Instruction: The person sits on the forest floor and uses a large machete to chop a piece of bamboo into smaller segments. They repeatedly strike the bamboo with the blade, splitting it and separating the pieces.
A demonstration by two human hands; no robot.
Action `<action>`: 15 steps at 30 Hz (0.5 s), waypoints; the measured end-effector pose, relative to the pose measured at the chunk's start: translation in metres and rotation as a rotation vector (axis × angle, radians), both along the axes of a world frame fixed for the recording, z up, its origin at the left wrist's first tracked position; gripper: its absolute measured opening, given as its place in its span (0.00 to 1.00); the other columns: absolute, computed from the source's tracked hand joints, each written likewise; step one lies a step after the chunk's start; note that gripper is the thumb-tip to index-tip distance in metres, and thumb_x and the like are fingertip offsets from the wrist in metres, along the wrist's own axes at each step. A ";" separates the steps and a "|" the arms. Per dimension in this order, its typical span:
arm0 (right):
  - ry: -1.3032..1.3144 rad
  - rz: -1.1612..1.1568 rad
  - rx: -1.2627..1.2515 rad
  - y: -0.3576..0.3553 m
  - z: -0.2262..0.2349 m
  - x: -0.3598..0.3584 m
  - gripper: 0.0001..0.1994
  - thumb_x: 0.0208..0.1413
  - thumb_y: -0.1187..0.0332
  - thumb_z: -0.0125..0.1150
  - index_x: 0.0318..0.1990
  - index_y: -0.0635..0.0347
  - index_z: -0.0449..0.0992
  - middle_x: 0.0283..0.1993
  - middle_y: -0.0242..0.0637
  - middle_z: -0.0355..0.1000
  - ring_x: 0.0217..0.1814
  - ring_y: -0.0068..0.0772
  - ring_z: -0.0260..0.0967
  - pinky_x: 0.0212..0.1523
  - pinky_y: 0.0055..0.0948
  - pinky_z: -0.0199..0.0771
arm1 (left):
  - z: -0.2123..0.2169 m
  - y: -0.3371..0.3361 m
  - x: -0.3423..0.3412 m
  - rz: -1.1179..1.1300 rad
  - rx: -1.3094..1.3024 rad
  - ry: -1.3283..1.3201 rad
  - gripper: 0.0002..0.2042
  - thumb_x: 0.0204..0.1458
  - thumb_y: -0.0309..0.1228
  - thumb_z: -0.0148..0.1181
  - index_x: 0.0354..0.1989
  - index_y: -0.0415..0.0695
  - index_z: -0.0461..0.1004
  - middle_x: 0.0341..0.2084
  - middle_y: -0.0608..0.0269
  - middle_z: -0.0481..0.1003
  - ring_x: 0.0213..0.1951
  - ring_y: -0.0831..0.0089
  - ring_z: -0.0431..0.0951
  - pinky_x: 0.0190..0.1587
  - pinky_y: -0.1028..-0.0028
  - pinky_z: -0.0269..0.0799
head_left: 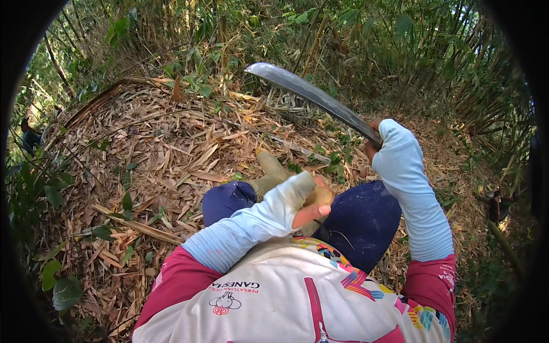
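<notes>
- Right hand [373,144] wrapped around handle of long curved knife [311,94]; steel blade, dull grey, raised over dry bamboo leaves [154,143].
- Left hand [311,204] curled round a pale tan piece, possibly wood [321,196], above the knees; grip partly hidden.
- No containers.

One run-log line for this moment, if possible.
right hand: grips machete, blade raised | left hand: holds pale piece, unclear | ground: dry bamboo leaves

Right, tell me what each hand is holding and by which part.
The right hand grips a long curved blade by its handle end. The left hand closes around a pale, tan piece; what it is cannot be told.
</notes>
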State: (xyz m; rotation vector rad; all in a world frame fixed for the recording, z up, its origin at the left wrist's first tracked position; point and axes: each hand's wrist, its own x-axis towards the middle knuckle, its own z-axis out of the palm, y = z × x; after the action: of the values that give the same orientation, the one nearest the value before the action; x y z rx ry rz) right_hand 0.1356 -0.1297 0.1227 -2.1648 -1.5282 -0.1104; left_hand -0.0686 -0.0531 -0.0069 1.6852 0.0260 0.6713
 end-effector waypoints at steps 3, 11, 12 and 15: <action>0.107 0.125 0.025 -0.018 -0.006 -0.010 0.12 0.41 0.75 0.68 0.37 0.58 0.80 0.30 0.45 0.75 0.30 0.45 0.75 0.30 0.35 0.74 | -0.001 0.011 -0.002 0.031 -0.127 0.013 0.14 0.57 0.36 0.61 0.44 0.40 0.68 0.34 0.63 0.73 0.36 0.71 0.72 0.41 0.72 0.68; -0.380 0.358 -0.329 -0.021 -0.002 -0.046 0.08 0.34 0.68 0.64 0.28 0.49 0.77 0.21 0.37 0.72 0.29 0.47 0.74 0.37 0.50 0.66 | -0.027 0.030 0.010 -0.656 -1.285 -0.177 0.30 0.56 0.54 0.56 0.59 0.43 0.67 0.48 0.54 0.76 0.48 0.62 0.79 0.52 0.63 0.76; -0.394 0.364 -0.334 -0.019 -0.004 -0.047 0.08 0.35 0.69 0.64 0.28 0.49 0.76 0.21 0.37 0.71 0.29 0.46 0.74 0.36 0.50 0.66 | -0.035 0.036 0.012 -0.619 -1.247 -0.137 0.29 0.57 0.55 0.54 0.56 0.43 0.68 0.46 0.53 0.76 0.45 0.62 0.79 0.49 0.63 0.77; -0.407 0.399 -0.342 -0.014 -0.002 -0.053 0.06 0.36 0.68 0.63 0.27 0.48 0.76 0.21 0.36 0.72 0.29 0.45 0.74 0.36 0.51 0.66 | -0.112 0.066 0.014 -0.469 -1.123 -0.074 0.29 0.60 0.58 0.46 0.43 0.40 0.75 0.34 0.50 0.80 0.35 0.60 0.82 0.38 0.62 0.81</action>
State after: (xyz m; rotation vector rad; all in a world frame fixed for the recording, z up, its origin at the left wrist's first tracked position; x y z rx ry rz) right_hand 0.0824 -0.1433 0.1202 -2.1201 -2.3324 -0.1745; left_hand -0.0545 0.0132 -0.1188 0.5425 -0.0400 0.2493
